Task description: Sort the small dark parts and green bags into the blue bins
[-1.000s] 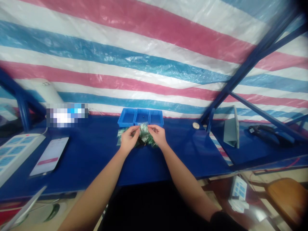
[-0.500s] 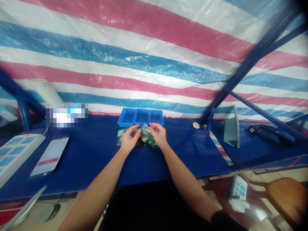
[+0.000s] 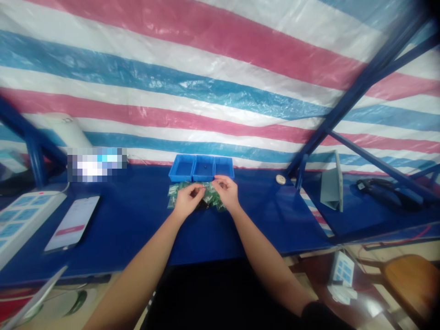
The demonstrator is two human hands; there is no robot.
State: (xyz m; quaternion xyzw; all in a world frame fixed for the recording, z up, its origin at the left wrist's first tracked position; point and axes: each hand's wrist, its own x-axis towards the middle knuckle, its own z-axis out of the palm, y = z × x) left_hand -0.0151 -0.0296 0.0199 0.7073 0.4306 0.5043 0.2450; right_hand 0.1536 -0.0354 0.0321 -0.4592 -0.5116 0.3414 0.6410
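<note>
Both of my hands work over a small heap of clear packets with green contents (image 3: 176,194) on the blue table (image 3: 137,229). My left hand (image 3: 187,201) is closed in a pinch at the heap's middle. My right hand (image 3: 226,192) is also pinched shut, fingertips facing the left hand. A thin, clear piece seems stretched between the two pinches, too small to name. Just behind the heap stand three blue trays (image 3: 201,167) in a row; the middle one holds a small dark item.
A phone (image 3: 73,223) with a lit screen lies at the left, beside a white power strip (image 3: 20,220). A grey folded stand (image 3: 331,184) and a small round object (image 3: 281,179) are at the right. A striped tarpaulin (image 3: 206,82) hangs behind, with blue frame bars (image 3: 350,91).
The packet that my hands held up in front of the trays has come down to the heap. Both hands have dropped slightly and stay pinched close together.
</note>
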